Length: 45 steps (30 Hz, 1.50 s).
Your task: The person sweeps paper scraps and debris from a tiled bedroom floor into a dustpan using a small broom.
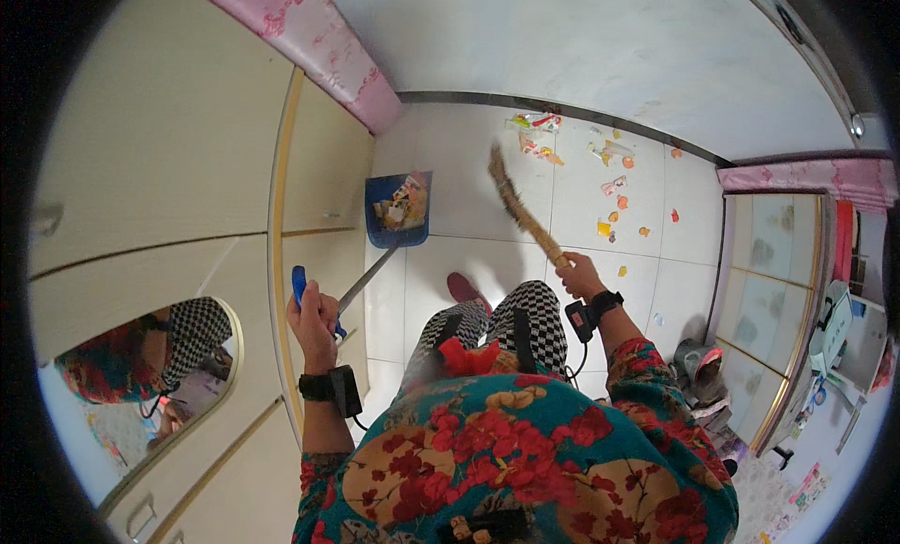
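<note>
In the head view my left hand (314, 322) grips the blue handle of a long-handled dustpan. Its blue pan (399, 210) rests on the tiled floor and holds scraps and wrappers. My right hand (582, 277) is closed around the handle of a small straw hand broom (517, 199), whose bristles point up and left between the pan and the scattered litter. Crumpled wrappers (538, 122) lie by the wall. Orange and yellow scraps (622, 202) and a yellow piece (603, 229) are spread over the tiles to the right of the broom.
A pale cabinet (176, 157) with an oval mirror (169, 375) stands along the left. A white wall (562, 45) with a dark baseboard is ahead. At the right are a glass-panelled cabinet (766, 284) and a grey bag-like object (696, 368). My red shoe (465, 289) is on the floor.
</note>
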Each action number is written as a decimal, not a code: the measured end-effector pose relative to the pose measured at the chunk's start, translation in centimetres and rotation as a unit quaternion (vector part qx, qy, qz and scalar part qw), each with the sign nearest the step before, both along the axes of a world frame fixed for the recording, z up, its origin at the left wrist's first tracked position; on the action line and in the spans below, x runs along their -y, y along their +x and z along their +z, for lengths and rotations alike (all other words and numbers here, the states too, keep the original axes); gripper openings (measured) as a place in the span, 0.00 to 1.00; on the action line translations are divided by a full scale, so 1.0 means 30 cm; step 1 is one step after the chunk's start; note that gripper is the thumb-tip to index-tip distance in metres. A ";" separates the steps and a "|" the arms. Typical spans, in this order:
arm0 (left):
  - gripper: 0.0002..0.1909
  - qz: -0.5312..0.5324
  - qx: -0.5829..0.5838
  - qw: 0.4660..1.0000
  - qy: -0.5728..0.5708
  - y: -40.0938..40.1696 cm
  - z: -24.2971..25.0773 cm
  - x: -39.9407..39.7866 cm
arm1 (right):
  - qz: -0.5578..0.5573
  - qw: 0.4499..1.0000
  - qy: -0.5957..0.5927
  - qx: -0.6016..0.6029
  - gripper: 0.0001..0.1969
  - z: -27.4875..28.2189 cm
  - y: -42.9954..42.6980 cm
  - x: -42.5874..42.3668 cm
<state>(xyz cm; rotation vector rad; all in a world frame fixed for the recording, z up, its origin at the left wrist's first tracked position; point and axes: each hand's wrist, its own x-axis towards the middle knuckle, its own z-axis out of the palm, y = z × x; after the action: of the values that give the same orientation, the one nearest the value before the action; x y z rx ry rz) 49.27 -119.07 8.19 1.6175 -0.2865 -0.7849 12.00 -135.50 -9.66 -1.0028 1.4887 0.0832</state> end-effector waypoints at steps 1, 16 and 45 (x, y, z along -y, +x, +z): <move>0.18 -0.004 0.002 1.000 -0.005 -0.001 -0.003 0.005 | 0.072 0.996 -0.048 -0.006 0.17 -0.028 -0.007 -0.012; 0.18 -0.020 0.024 0.999 -0.009 -0.165 0.012 0.198 | 0.060 0.989 -0.130 -0.036 0.15 -0.308 -0.205 0.222; 0.19 -0.005 0.047 0.998 0.034 -0.387 -0.012 0.577 | -0.110 0.987 0.048 0.106 0.18 -0.105 -0.555 0.461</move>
<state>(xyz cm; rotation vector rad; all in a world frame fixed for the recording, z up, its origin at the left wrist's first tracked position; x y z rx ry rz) 37.66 -136.36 7.84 1.7212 -0.3394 -0.7346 -4.63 -149.33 -12.81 -0.7397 1.3770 -0.1059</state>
